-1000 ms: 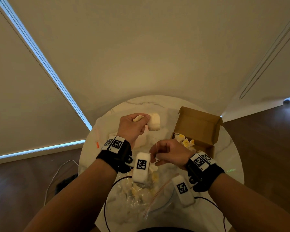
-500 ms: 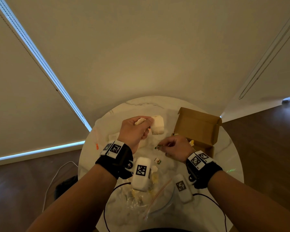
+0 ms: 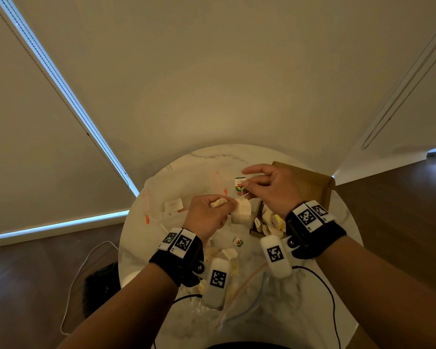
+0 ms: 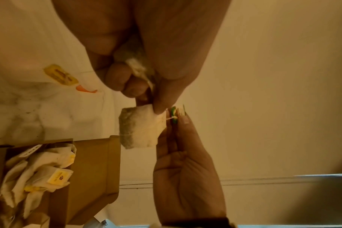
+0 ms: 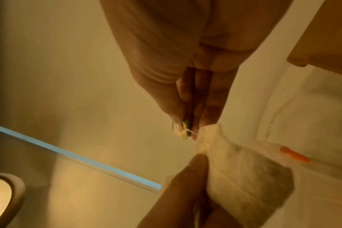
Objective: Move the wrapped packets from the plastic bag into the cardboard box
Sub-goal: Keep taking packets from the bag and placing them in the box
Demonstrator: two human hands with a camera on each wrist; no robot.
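Both hands are busy just above the middle of the head frame. My left hand [image 3: 207,217] pinches the top of one white packet [image 3: 241,212], with more paper bunched inside its curled fingers; whether that is a second packet I cannot tell. My right hand [image 3: 269,187], a little higher and to the right, nips that packet's green and red tag [image 3: 239,184] between thumb and fingertip, and a short string joins tag to packet.

Going from the bottom of the frame upward: the plastic bag [image 3: 239,301] lies crumpled on the tabletop [image 3: 320,280] under my wrists, with pale packets visible inside, too jumbled to count. One loose tag [image 3: 238,242] lies on the marble above it. Then come my hands, and right of them, partly behind my right wrist, the one cardboard box [image 3: 310,187], open, holding a heap of packets [image 4: 39,174] I cannot number. To the left are two orange clips [image 3: 147,219] and one white card [image 3: 173,204].

I judge I am mid-transfer, sorting out the string before dropping this packet in. Next I need to carry it right, over the box rim, and let go with both hands so the tag follows it.
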